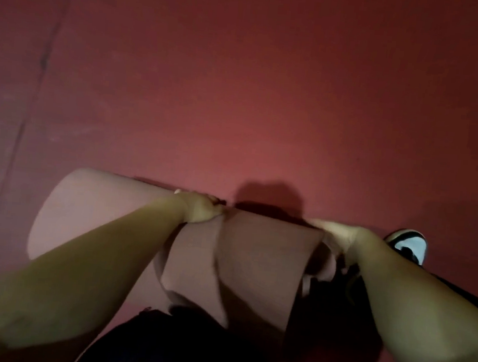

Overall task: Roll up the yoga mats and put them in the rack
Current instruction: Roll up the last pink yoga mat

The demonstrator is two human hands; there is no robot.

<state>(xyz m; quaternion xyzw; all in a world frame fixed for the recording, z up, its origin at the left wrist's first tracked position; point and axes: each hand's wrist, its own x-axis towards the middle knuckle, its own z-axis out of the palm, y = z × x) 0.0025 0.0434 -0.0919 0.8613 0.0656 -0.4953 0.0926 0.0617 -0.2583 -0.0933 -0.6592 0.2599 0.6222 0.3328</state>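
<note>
Roughly centred low in the head view: pinkish-brown yoga mat (253, 258), partly rolled, held up off the red floor (269, 96) in front of the person. Roll loose and uneven, layers fanned and offset, one flap hanging down in the middle, wider cylinder end sticking out to the left. Left hand (200, 210) gripping top edge of mat near its middle-left, fingers curled over the far side, thumb side toward camera, knuckles bunching the material. Right hand (340, 237) clamped on right end of mat, fingers wrapped round the edge; exact finger layout blurred, hard to read. Both forearms bare, reaching in from bottom corners, converging on the mat. Hands well apart, folded section of mat between them. Dark clothing (175, 347) at bottom centre, below the mat, likely the person's legs, detail lost in shadow. Black and white shoe (411, 244) on floor just right of right hand, partly hidden by the forearm. Dark shadow on floor just beyond mat's top edge, between the hands. Faint dark seam line (43, 60) running down the floor at far left. Lighting dim, red cast over everything, frame slightly motion-blurred.
</note>
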